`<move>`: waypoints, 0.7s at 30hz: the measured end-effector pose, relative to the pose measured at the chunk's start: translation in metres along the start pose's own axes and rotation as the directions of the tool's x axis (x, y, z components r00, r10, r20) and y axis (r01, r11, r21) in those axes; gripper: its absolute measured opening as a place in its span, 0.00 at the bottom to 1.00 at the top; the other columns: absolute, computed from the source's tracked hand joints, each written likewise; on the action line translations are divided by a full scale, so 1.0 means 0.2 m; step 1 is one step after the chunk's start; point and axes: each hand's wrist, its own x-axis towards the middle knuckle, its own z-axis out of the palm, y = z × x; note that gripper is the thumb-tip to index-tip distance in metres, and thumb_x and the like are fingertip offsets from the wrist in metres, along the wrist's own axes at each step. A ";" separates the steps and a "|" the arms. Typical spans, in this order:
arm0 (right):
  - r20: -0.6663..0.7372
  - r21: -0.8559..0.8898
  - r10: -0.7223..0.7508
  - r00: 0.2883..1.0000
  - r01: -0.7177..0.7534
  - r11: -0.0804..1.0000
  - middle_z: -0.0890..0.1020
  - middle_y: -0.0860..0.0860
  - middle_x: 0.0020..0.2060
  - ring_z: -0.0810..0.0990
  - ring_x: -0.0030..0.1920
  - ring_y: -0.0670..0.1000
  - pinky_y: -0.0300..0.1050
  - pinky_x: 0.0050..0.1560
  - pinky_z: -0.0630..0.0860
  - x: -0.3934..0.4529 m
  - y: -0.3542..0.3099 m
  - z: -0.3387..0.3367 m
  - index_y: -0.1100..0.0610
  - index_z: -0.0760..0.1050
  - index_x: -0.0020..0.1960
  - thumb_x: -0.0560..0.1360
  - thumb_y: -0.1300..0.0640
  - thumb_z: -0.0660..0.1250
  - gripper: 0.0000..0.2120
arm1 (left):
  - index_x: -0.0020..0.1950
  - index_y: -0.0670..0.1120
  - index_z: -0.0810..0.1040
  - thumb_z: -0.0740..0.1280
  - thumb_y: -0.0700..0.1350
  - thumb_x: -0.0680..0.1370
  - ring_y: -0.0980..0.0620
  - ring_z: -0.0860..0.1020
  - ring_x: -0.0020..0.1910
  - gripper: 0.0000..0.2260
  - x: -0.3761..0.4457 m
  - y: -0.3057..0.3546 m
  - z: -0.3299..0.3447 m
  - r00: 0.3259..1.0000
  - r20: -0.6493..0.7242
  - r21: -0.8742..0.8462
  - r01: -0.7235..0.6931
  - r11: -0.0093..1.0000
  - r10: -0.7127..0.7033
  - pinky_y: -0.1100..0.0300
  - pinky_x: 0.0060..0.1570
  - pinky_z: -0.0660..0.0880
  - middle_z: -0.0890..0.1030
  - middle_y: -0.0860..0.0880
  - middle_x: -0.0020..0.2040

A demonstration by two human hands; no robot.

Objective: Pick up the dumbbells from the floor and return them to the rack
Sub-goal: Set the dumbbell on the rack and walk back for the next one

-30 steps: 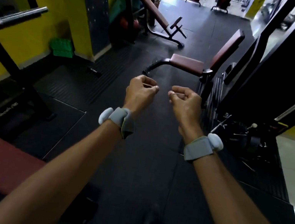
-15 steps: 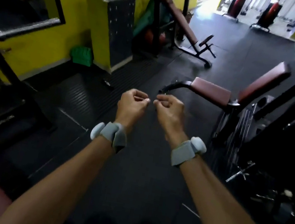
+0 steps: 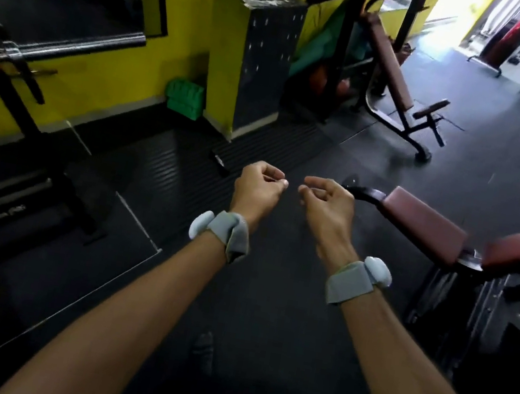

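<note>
In the head view, we hold both arms out over the black rubber floor (image 3: 268,301). Our left hand (image 3: 257,191) is loosely curled, fingers folded toward the palm with nothing in it. Our right hand (image 3: 328,204) is just beside it, half curled and equally empty. Each wrist carries a grey band with a pale sensor.

We take the maroon padded bench (image 3: 425,226) as our landmark: the hands hover just to its left, and beyond it stands an incline bench (image 3: 390,67) against the yellow wall (image 3: 97,90). A yellow and black box (image 3: 251,54) sits further left of that, with a chrome barbell (image 3: 56,49) on its stand at the far left.

We see no dumbbells anywhere on the floor here, and no dumbbell rack that we can make out; a small dark item (image 3: 219,162) lies left of the bench, too small to identify.

We judge the step is locating the dumbbells. To do it well, we should scan low around and under the bench, keep our hands relaxed and ready, then bend at the knees and grip each handle at its centre
</note>
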 end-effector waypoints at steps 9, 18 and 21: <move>-0.005 -0.009 -0.010 1.000 0.010 1.000 0.87 0.46 0.40 0.86 0.42 0.46 0.51 0.50 0.84 0.78 -0.14 0.34 0.49 0.84 0.50 0.72 0.54 0.75 0.07 | 0.47 0.51 0.81 0.73 0.46 0.75 0.54 0.82 0.45 0.03 0.85 0.16 0.05 1.000 0.016 0.043 0.002 0.999 -0.002 0.49 0.47 0.83 0.84 0.53 0.43; 0.144 0.007 0.042 0.989 -0.043 0.999 0.87 0.45 0.42 0.85 0.45 0.46 0.54 0.51 0.84 1.60 -0.02 0.81 0.46 0.84 0.51 0.72 0.51 0.75 0.08 | 0.48 0.50 0.82 0.72 0.44 0.76 0.55 0.82 0.45 0.03 1.67 0.11 0.16 0.990 -0.121 0.036 0.078 0.996 -0.073 0.50 0.48 0.83 0.83 0.53 0.44; 0.209 0.005 0.055 0.976 -0.057 0.998 0.86 0.44 0.44 0.85 0.46 0.45 0.52 0.50 0.84 1.91 0.02 0.93 0.46 0.84 0.52 0.73 0.52 0.75 0.08 | 0.48 0.50 0.82 0.73 0.44 0.76 0.56 0.82 0.45 0.03 1.95 0.09 0.24 0.979 -0.172 0.044 0.119 0.992 -0.110 0.50 0.49 0.83 0.83 0.54 0.44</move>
